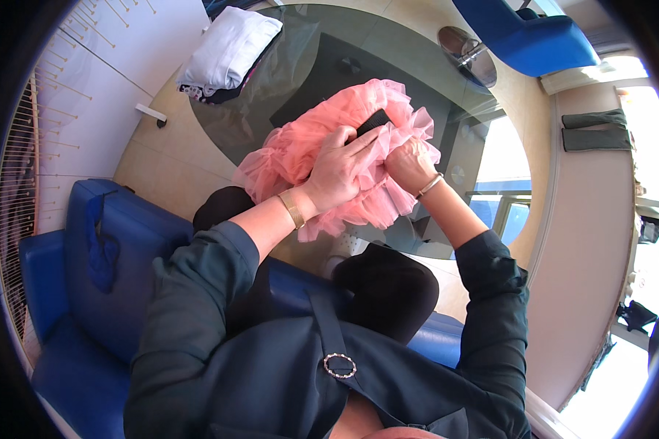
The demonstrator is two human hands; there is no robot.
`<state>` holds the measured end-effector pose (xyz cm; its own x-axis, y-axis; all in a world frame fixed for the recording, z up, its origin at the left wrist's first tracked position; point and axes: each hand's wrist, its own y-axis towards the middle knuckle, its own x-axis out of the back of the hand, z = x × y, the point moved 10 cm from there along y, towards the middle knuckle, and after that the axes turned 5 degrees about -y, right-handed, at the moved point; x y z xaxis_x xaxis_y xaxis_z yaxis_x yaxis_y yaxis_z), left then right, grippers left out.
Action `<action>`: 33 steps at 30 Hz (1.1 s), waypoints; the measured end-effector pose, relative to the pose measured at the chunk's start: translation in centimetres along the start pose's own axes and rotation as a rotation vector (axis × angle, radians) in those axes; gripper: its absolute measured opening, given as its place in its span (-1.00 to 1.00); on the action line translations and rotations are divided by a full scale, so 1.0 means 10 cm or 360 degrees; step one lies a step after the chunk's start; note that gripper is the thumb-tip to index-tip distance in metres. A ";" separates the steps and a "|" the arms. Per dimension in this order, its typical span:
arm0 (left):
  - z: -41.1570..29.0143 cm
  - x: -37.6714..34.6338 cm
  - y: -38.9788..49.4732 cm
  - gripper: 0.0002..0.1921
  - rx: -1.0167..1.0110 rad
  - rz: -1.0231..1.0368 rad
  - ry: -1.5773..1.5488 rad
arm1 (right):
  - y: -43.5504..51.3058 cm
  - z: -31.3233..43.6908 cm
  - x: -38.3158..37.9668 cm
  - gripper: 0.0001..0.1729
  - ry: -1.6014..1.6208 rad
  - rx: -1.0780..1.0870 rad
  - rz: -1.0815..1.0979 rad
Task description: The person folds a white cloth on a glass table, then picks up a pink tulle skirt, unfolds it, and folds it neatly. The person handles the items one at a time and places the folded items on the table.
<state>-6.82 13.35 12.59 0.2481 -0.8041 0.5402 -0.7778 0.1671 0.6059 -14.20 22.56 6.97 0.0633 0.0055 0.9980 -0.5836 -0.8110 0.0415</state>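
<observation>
A ruffled pink tulle garment (302, 137) is bunched up over the near part of a dark glass table (219, 126). A piece of black ribbed band (374, 122) shows among its folds. My left hand (338, 170) lies over the tulle just below the band, its thumb and fingers closed on the fabric. On the right side, my right hand (412, 164) is sunk into the ruffles and grips them; tulle hides its fingertips.
Folded clothes (230, 49), white on top, lie at the table's far left. A blue chair (532, 38) stands beyond the table. Left of me is a blue padded seat (126, 236) with a blue cloth item (101, 252). Grey-green folded fabric (596, 130) rests on the right-hand ledge.
</observation>
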 end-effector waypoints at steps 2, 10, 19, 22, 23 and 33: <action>0.01 -0.06 -0.01 -0.46 -0.0036 0.0050 -0.0017 | 0.07 -0.09 -0.17 -0.77 0.0113 -0.0246 0.0048; 0.22 0.06 0.01 -0.47 0.0145 -0.0158 0.0126 | 0.08 -0.11 -0.27 -0.84 0.0026 -0.0582 -0.0020; 0.34 0.15 0.01 -0.59 0.0171 -0.0286 -0.0134 | -0.50 0.67 0.66 -0.68 -0.0008 -0.0021 -0.0714; 0.34 0.14 0.01 -0.57 0.0127 -0.0263 -0.0259 | -0.41 0.78 0.47 -0.50 -0.0068 0.0058 -0.0366; 0.35 0.15 0.01 -0.56 0.0127 -0.0265 -0.0313 | -0.35 0.77 0.39 -0.49 -0.0085 0.0075 -0.0250; 0.51 0.17 0.04 -0.75 0.0296 -0.0324 -0.0326 | -0.03 0.55 0.21 -0.72 -0.0095 0.0336 0.0053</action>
<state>-9.64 9.16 10.73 0.3025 -0.9114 0.2790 -0.8208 -0.1003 0.5623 -9.42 19.62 8.80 0.0983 -0.0527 0.9938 -0.4042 -0.9146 -0.0085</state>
